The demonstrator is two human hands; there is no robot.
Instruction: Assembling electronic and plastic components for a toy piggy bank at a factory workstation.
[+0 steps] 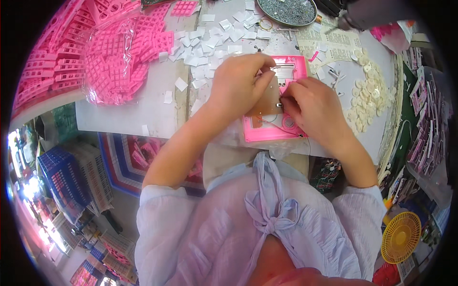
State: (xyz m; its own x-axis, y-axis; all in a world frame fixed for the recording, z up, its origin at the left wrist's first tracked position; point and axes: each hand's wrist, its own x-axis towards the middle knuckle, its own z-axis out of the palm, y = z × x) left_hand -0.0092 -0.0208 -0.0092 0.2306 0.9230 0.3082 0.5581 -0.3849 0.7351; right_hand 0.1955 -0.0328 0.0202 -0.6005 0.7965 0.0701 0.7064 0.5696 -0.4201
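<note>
A pink plastic case (279,128) lies flat on the white worktable (152,109) in front of me. A thin brownish circuit board (265,102) rests on top of it. My left hand (237,82) holds the board down from the left, fingers curled over its upper edge. My right hand (312,107) pinches a small dark part at the board's right edge, fingertips touching the board.
A clear bag of pink grid parts (121,57) lies at the left, with stacked pink frames (52,57) behind it. White paper scraps (210,38) litter the table's middle. A heap of cream round discs (369,95) sits at the right. A round tray of small screws (286,10) stands far back. A yellow fan (400,236) is low right.
</note>
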